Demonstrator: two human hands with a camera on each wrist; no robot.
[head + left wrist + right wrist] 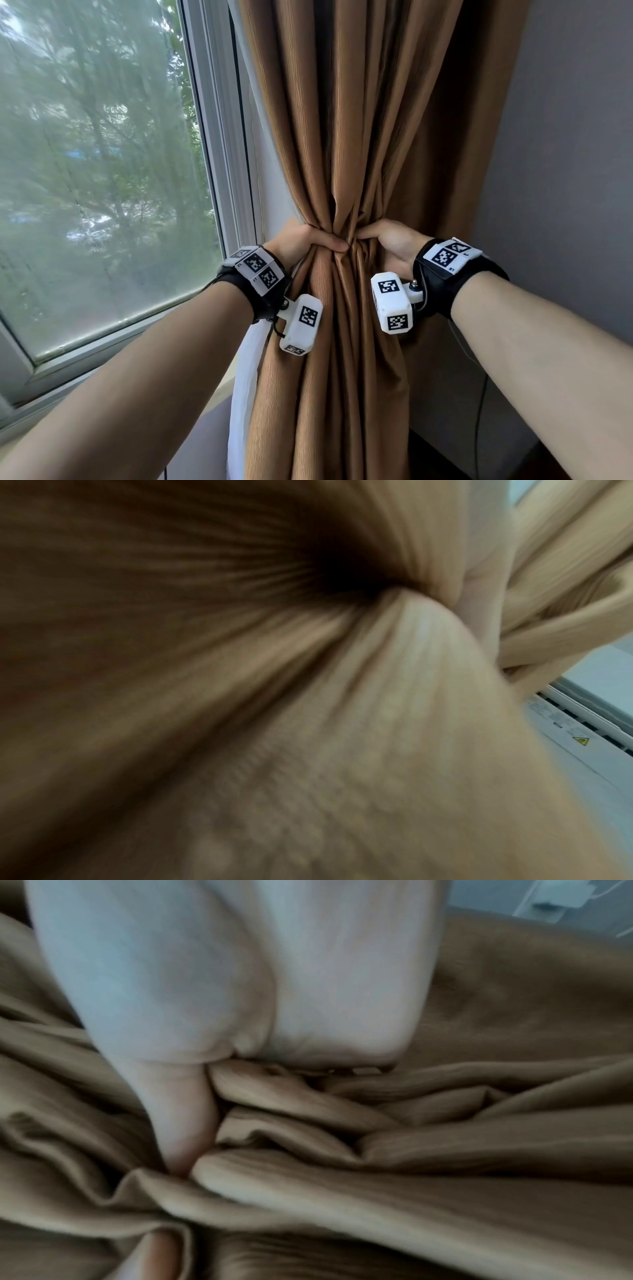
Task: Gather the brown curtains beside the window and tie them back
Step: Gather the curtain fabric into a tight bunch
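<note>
The brown curtain [359, 120] hangs beside the window, bunched into a narrow waist at mid-height. My left hand [305, 240] grips that waist from the left, its thumb laid across the front folds. From the right, my right hand [387, 240] grips the same bunch, thumb pressed into the pleats. The fingers of both hands are hidden behind the fabric. Blurred brown folds [240, 669] fill the left wrist view. In the right wrist view my thumb [181, 1123] digs into the gathered curtain [411, 1150]. No tie-back is visible.
The window [102, 171] with its white frame [226, 137] stands to the left. A white sheer curtain [243, 394] hangs behind the brown one, low down. A grey wall [565, 171] is on the right, with a dark cable [479, 428] running down it.
</note>
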